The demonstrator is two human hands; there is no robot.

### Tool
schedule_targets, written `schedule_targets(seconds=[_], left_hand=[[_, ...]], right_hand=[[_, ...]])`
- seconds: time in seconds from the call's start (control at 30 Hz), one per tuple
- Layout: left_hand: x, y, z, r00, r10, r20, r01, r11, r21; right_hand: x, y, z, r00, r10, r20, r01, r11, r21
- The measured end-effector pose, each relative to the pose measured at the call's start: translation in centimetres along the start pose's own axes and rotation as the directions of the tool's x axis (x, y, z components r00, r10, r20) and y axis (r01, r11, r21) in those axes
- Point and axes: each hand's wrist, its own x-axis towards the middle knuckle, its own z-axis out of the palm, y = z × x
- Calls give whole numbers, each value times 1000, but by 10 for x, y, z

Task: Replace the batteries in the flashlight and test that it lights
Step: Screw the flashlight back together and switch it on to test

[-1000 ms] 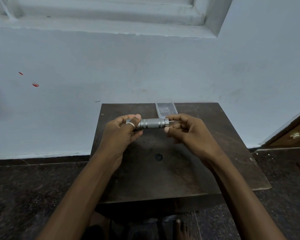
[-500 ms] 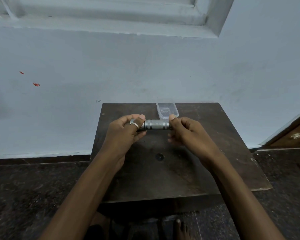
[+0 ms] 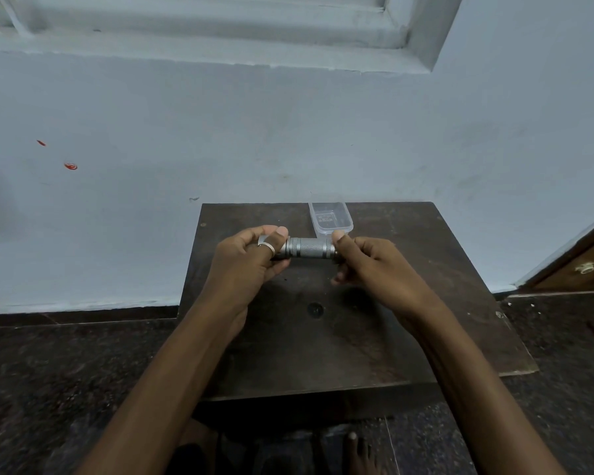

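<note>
A short silver metal flashlight (image 3: pixel 307 247) with a knurled body is held level above the dark wooden table (image 3: pixel 426 269). My left hand (image 3: pixel 251 262), a ring on its thumb, wraps the flashlight's left end, which is the wider head end. My right hand (image 3: pixel 367 262) pinches the right end with thumb and fingers, so the tail is hidden. No light shows from the flashlight. No loose batteries are visible.
A small clear plastic container (image 3: pixel 330 218) sits on the table's far edge, just behind the flashlight. The table has a round hole (image 3: pixel 315 309) near its middle. A pale wall rises behind; dark stone floor surrounds the table, and my bare toes (image 3: pixel 357 447) show below.
My right hand has closed in on the flashlight's right end, covering the tail it only touched with fingertips before. The flashlight has shifted slightly right. My left hand keeps its grip.
</note>
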Motion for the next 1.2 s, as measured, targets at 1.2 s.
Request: schedule_targets(seconds=[1.2], left_hand=[[4,0,-3,998,-63,-17,63,997,-37]], right_hand=[[-3,-9,-3,998,-64,12,63,994,94]])
